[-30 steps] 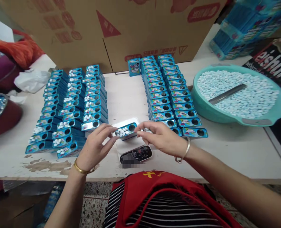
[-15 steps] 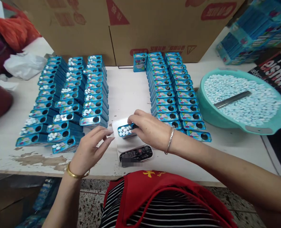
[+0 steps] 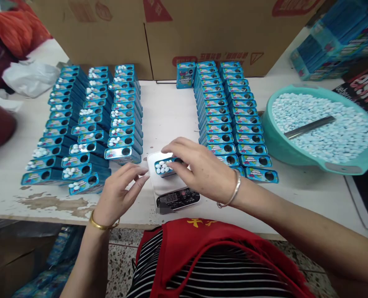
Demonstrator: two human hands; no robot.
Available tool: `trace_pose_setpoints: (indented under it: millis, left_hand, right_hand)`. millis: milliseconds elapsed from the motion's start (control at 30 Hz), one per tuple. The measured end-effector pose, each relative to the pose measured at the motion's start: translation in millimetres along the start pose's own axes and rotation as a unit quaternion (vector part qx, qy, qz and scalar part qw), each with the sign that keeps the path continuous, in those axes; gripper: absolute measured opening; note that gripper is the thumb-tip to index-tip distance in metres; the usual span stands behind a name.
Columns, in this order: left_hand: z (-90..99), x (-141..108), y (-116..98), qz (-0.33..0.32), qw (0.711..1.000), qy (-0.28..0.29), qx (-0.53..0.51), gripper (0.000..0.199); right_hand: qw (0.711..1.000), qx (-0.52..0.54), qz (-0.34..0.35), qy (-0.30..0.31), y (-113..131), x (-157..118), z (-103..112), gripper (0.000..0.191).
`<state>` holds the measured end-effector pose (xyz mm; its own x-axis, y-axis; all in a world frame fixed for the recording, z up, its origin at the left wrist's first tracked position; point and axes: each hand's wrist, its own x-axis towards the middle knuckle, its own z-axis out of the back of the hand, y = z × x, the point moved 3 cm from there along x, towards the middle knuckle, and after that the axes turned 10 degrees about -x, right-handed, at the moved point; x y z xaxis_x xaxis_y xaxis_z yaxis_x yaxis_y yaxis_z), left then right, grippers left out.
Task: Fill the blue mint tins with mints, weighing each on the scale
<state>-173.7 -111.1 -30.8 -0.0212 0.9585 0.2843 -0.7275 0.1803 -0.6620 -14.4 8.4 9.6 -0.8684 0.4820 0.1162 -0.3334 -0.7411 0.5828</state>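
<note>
The right hand [image 3: 210,171] bends over a tin [image 3: 169,174] on the scale [image 3: 154,182]; I cannot tell whether its fingers grasp anything. The left hand [image 3: 118,192], fingers parted, hovers beside the scale.

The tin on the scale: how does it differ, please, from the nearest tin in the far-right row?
The tin on the scale has white candies on top; the row tin has a bare printed top, its dark hole showing. The right hand reaches over the first, partly hiding it; no hand is at the row tin. The first sits on the scale, the row tin on the table. Both are blue.
</note>
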Motion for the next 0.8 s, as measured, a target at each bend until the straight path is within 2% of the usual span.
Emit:
trace_pose_setpoints:
  millis: [133, 267, 333, 433, 500, 567, 600, 667, 700, 800]
  left_hand:
    - [1.8, -3.6, -2.3, 0.011, 1.0, -0.017, 0.0, 0.012]
    - [3.5, -5.8, -5.2, 0.024, 0.999, -0.027, 0.004, 0.012]
    - [4.2, -4.4, -7.8, 0.022, 0.999, -0.033, 0.007, 0.015]
    - [4.1, 1.3, -12.5, 0.0, 0.999, -0.033, 0.022, 0.023]
    - [2.3, 6.6, -14.8, -0.023, 0.999, -0.015, 0.039, 0.028]
    - [-0.5, 12.4, -15.7, -0.042, 0.998, 0.013, 0.054, 0.031]
    - [-2.1, 15.3, -15.8, -0.048, 0.997, 0.03, 0.061, 0.032]
    - [-4.7, 21.0, -15.6, -0.055, 0.994, 0.064, 0.075, 0.029]
    - [-5.5, 23.7, -15.8, -0.055, 0.992, 0.077, 0.083, 0.027]
    - [-5.4, 30.7, -17.6, -0.053, 0.988, 0.103, 0.102, 0.024]
  right_hand:
    - [0.994, 0.015, -0.021, -0.109, -12.6, -22.0, 24.7, 0.019]
    - [0.972, -0.007, -0.135, -0.192, -50.1, -62.5, 55.6, 0.02]
    - [0.942, -0.048, -0.221, -0.249, -82.8, -89.0, 75.8, 0.024]
    - [0.862, -0.174, -0.388, -0.277, -150.2, -132.9, 106.8, 0.039]
    - [0.802, -0.248, -0.508, -0.193, -200.4, -159.8, 120.0, 0.046]
    - [0.758, -0.284, -0.58, -0.094, -242.2, -180.6, 125.9, 0.05]
    - [0.755, -0.27, -0.597, -0.03, -258.2, -187.4, 124.6, 0.052]
    - [0.756, -0.243, -0.606, 0.045, -276.5, -194.7, 120.5, 0.053]
    - [0.76, -0.234, -0.603, 0.06, -280.0, -195.5, 118.7, 0.051]
    - [0.77, -0.222, -0.596, 0.054, -279.0, -192.3, 117.7, 0.044]
